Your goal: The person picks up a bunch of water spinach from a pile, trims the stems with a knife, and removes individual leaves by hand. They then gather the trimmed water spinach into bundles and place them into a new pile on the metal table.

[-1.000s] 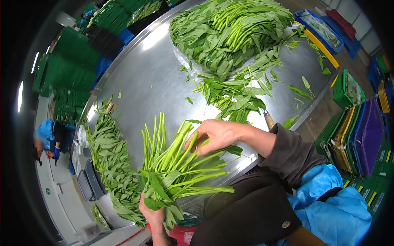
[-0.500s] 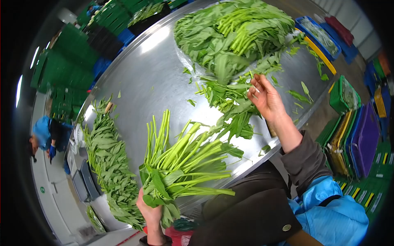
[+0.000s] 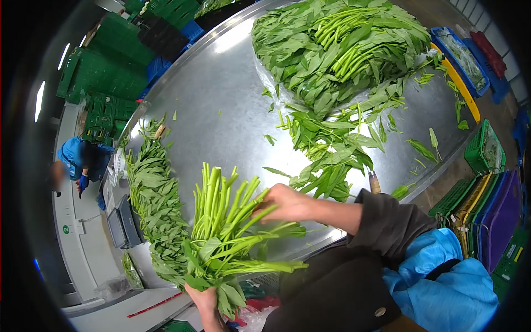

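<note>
My left hand (image 3: 203, 301) is closed around the leafy lower part of a bunch of water spinach (image 3: 221, 232). Its pale green cut stems fan upward and to the right. At the right side of those stems is my right hand (image 3: 283, 203), fingers curled in against some of them; the fingertips are partly hidden. Loose leaves and trimmings (image 3: 329, 157) lie on the metal table just beyond my right hand. Farther back rises a large heap of water spinach (image 3: 337, 55) on clear plastic.
Bundled water spinach lies in a long row (image 3: 155, 199) along the table's (image 3: 221, 105) left edge. A wooden-handled tool (image 3: 374, 182) lies near my right forearm, another wooden handle (image 3: 160, 131) at the row's far end. Crates (image 3: 484, 149) stand right; a person (image 3: 83, 157) in blue is left.
My right hand has moved left and down from above the loose trimmings to the stems of the held bunch. My left hand keeps its hold. The camera view has shifted slightly.
</note>
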{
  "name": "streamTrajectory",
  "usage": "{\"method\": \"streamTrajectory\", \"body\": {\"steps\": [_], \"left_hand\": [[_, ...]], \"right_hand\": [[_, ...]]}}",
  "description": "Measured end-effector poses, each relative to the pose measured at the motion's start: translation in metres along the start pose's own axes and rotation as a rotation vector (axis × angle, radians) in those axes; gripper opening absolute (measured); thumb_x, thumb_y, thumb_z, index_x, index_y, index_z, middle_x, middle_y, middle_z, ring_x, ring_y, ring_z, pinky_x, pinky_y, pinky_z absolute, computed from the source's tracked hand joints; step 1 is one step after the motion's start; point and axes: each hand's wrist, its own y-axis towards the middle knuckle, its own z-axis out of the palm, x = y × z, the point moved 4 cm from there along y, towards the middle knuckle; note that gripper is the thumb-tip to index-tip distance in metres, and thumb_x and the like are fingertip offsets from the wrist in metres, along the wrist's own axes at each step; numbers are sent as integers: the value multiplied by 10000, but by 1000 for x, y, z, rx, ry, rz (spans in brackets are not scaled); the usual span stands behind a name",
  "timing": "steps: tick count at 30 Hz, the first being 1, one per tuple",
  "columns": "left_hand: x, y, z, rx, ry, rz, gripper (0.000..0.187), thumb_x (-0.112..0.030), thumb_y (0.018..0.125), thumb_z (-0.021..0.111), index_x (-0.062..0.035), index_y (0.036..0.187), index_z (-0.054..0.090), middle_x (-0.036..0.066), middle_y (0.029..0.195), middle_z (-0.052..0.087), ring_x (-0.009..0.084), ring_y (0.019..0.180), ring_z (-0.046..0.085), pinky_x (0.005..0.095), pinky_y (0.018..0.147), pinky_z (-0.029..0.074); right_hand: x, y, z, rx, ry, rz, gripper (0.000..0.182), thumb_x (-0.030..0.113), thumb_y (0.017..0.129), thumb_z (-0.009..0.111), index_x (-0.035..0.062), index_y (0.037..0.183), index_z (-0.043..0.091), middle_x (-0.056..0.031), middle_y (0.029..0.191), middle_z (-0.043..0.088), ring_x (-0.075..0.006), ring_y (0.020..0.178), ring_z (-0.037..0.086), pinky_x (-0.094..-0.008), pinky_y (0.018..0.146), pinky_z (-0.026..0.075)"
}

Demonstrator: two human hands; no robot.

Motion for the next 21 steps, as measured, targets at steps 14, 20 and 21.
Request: {"method": "streamTrajectory", "body": {"steps": [14,20,21], "left_hand": [[18,-34,-9,-31,-199,-148,579,87,561,763,-2,1100,574,62,987,633,198,876,607,327,813,504],[43,-39,-19,14,-263,-270,694,157,572,719,12,1215,501,106,1142,574,229,1014,577,355,875,499],[38,-42,-17,15,-274,-283,698,173,580,702,15,1228,496,115,1147,571,238,1023,574,360,875,501]], "right_hand": [[25,-4,11,39,188,-101,441,189,834,640,-28,1210,566,-130,1101,664,-127,752,654,-287,698,527],[31,8,31,-39,-219,-166,487,297,825,689,-7,1189,579,-124,1053,677,-173,693,655,-327,683,537],[28,11,29,-1,29,-152,454,263,848,671,6,1207,569,-111,1028,677,-156,683,651,-312,637,534]]}}
